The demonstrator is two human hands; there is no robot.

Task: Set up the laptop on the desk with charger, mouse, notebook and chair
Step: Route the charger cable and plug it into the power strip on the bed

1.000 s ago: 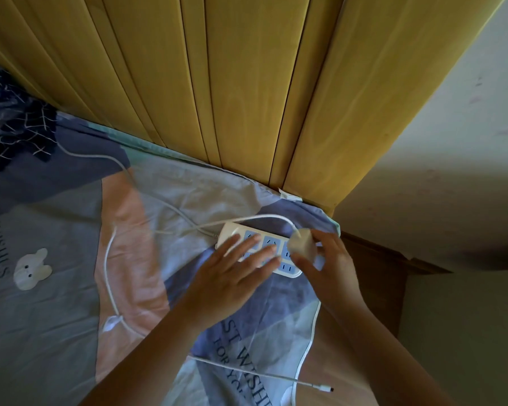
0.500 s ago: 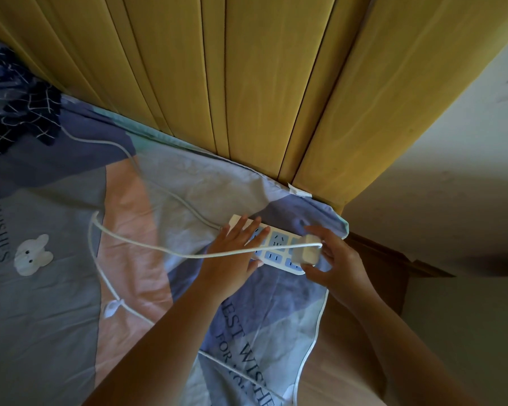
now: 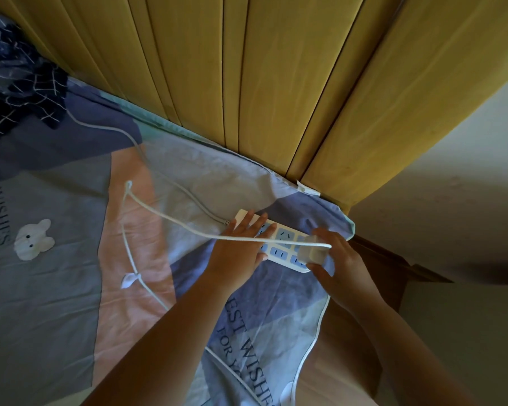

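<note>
A white power strip (image 3: 282, 244) with blue sockets lies on the bed sheet near the headboard corner. My left hand (image 3: 241, 247) lies flat on its left half, fingers spread, pressing it down. My right hand (image 3: 335, 259) grips the white charger block (image 3: 314, 252) at the strip's right end. The charger's thin white cable (image 3: 188, 225) runs left over my left hand, loops at the pink patch, and comes back down past a white cable tie (image 3: 131, 279). The strip's own thicker cord (image 3: 147, 165) leads away to the upper left.
A yellow wooden headboard (image 3: 247, 83) rises behind the bed. The patterned sheet (image 3: 56, 288) covers the bed; dark checked fabric (image 3: 15, 92) is bunched at the upper left. A wooden bed frame edge (image 3: 393, 265) and a pale wall (image 3: 467, 200) are on the right.
The charger cable has lifted and now stretches across my left hand. My left hand slid to the strip's left half; my right hand brought the charger block onto the strip's right end.
</note>
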